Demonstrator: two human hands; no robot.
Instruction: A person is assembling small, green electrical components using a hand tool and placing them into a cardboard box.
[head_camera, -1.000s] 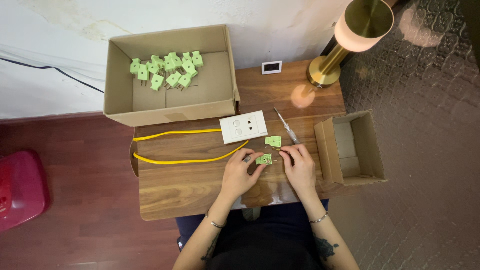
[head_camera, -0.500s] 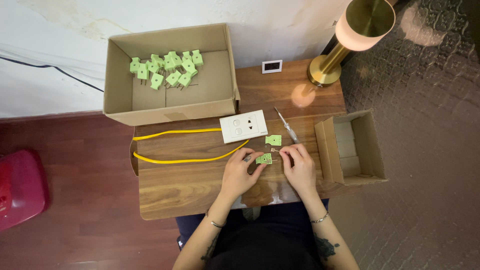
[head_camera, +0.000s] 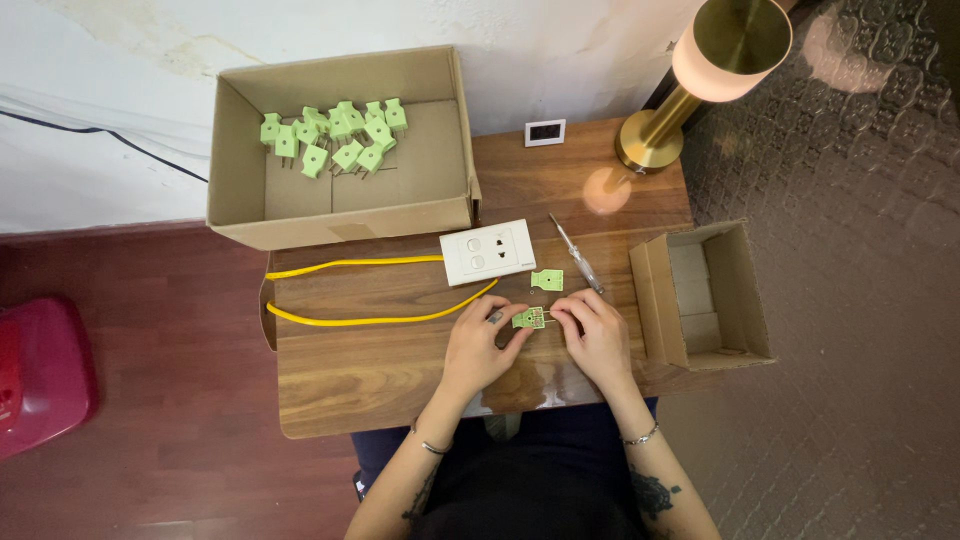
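Observation:
Both hands meet over the wooden table (head_camera: 380, 380). My left hand (head_camera: 480, 345) pinches a small green plug piece (head_camera: 528, 318) from the left. My right hand (head_camera: 598, 335) touches the same piece from the right with its fingertips. Just above them lies a second green plug piece (head_camera: 546, 280) flat on the wood. A screwdriver (head_camera: 575, 252) lies beside it. A white socket panel (head_camera: 488, 252) sits further up, with two yellow wires (head_camera: 360, 320) running left from it.
A large cardboard box (head_camera: 440, 130) at the back holds several green plugs (head_camera: 335, 135). A small open cardboard box (head_camera: 745, 290) stands at the table's right edge. A brass lamp (head_camera: 690, 80) and a small white rectangular device (head_camera: 545, 132) stand at the back right. A red object (head_camera: 40, 370) sits on the floor.
Both hands stay in nearly the same place, working the green piece between their fingertips. Nothing else on the table has moved.

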